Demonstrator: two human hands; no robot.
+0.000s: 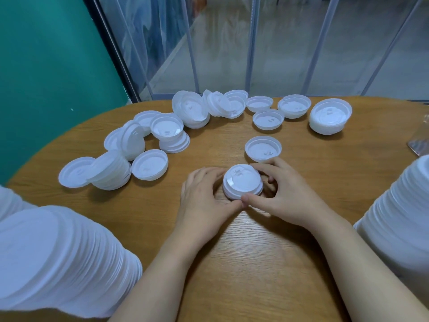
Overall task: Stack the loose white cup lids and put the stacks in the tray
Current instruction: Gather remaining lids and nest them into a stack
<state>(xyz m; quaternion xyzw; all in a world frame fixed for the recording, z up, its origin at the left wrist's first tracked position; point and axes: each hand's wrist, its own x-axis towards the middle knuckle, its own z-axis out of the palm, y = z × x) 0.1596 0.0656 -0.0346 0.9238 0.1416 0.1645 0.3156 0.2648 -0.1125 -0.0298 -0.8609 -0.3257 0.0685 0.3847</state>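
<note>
A short stack of white cup lids [242, 181] stands top-up on the wooden table [267, 252], in the middle. My left hand [204, 198] and my right hand [285, 196] curl round it from both sides, thumbs meeting at its near edge. One upturned lid [263, 148] lies just beyond my right hand. Several loose lids and small piles [162, 133] are scattered across the far left and back of the table. A taller pile [330, 117] sits at the back right. No tray is visible.
Long lid stacks lie at the near left [58, 259] and near right [404, 217] edges. A clear object [420, 140] is at the right edge. A green wall and glass panels stand behind the round table.
</note>
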